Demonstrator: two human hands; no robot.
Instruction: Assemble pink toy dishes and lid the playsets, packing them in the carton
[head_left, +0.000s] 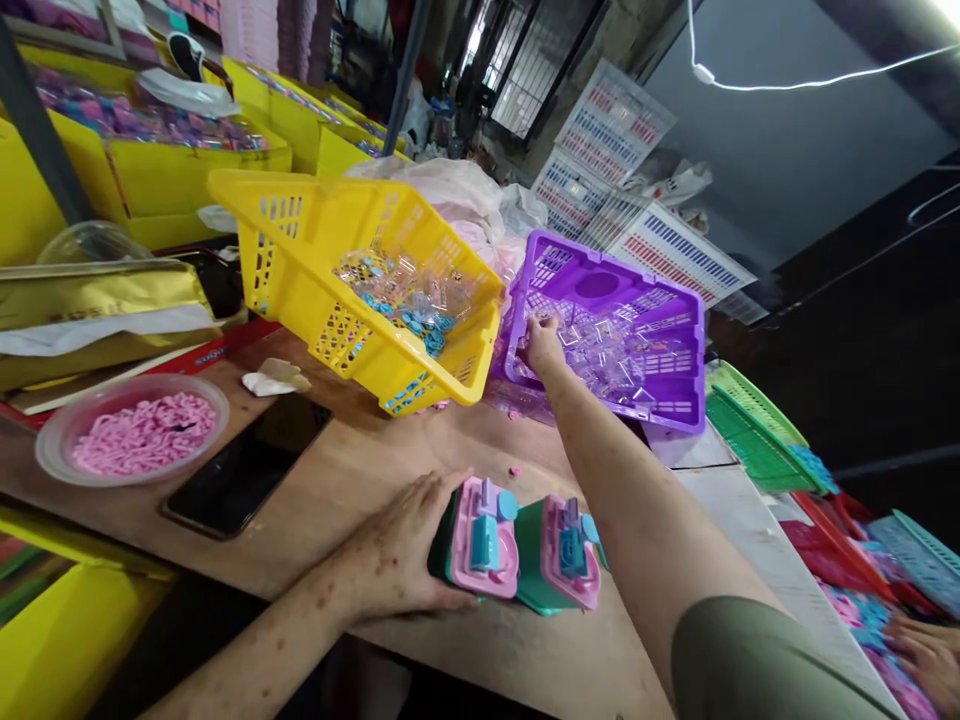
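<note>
My left hand (405,555) is wrapped round the left side of a small green container with a pink lid (484,545) bearing blue and lilac parts. A second green container with a similar pink lid (568,555) stands right beside it on the table. My right hand (544,345) is down inside the left end of a purple basket (675,385), among clear plastic pieces (611,355). Its fingers are curled, their tips hidden, so what they grip cannot be made out. A tilted yellow basket (292,275) holds more clear pieces and small blue parts (424,325).
On the wooden table, a round tub (45,440) of pink pieces (146,435) lies left of a dark phone (244,465). White crates (615,125) stack up behind. At the right edge, another person's hand (926,650) is near pink and blue parts.
</note>
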